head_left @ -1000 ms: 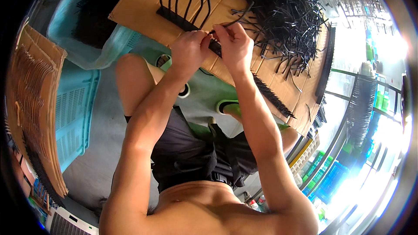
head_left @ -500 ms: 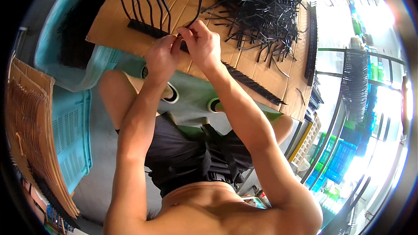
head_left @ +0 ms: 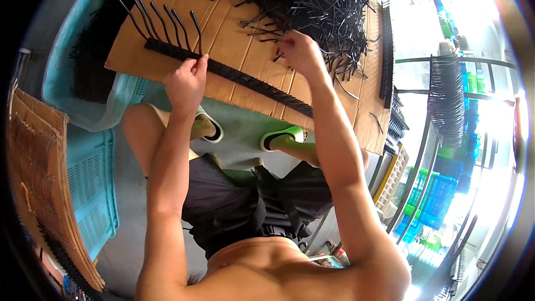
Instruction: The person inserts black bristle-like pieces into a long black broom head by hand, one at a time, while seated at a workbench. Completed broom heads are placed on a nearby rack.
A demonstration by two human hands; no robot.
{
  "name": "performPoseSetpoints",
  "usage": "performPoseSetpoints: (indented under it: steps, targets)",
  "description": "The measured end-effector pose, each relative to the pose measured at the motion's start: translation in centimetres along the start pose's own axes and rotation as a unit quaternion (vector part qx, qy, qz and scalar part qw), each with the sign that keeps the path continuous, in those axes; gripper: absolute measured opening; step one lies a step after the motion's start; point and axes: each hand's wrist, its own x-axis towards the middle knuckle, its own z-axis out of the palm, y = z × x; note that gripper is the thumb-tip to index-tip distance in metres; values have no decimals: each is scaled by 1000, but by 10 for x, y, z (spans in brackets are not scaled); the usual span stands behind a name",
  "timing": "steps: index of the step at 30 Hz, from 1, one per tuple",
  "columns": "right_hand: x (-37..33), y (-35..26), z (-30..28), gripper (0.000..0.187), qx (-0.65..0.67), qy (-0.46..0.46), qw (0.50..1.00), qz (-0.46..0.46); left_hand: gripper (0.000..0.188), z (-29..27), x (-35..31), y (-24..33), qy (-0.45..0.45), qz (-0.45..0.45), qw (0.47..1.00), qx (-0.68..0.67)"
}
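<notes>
A long black strip (head_left: 234, 75) lies slantwise across the cardboard sheet (head_left: 245, 39) in the upper middle of the frame, running from upper left down toward the right. Five thin black rods (head_left: 161, 22) stand up out of its left end, leaning toward the upper left.

The left hand (head_left: 186, 81) rests on the strip just right of those rods, its fingers curled and pinching at the strip's upper edge. The right hand (head_left: 298, 53) is further right and higher, at the lower edge of the rod pile (head_left: 301, 0); its fingers are bent and closed among the loose rods, but whether it grips one I cannot tell.

The pile is a tangled black heap filling the top middle of the sheet, with stray rods scattered down toward the sheet's right side. Another black strip (head_left: 386, 50) lies along the sheet's right edge.

Below the sheet, in the middle, are the person's two feet in green-and-white slippers (head_left: 281, 136), knees to either side, and dark shorts (head_left: 245, 200) lower down. A light blue bag (head_left: 72, 72) of black material sits at the upper left. Blue crates (head_left: 92, 178) and a stack of cardboard (head_left: 39, 178) are at the left edge. Racks (head_left: 451, 100) and more blue crates fill the bright right side.
</notes>
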Motion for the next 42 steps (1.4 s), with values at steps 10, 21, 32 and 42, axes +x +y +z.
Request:
performPoseSetpoints:
  steps: [10, 21, 32, 42]
  targets:
    - [7, 55, 12, 57, -98, -25, 989, 110, 22, 21, -8, -4, -32, 38, 992, -116]
    - [-5, 37, -17, 6, 394, -120, 874, 258, 25, 22, -21, 5, -78, 28, 988, -131]
    - [-31, -53, 32, 9, 542, -93, 829, 103, 22, 24, -11, -6, -6, 85, 995, -50]
    - [-39, -65, 85, 17, 282, 17, 952, -117, 14, 21, -11, -1, 8, 116, 991, -70]
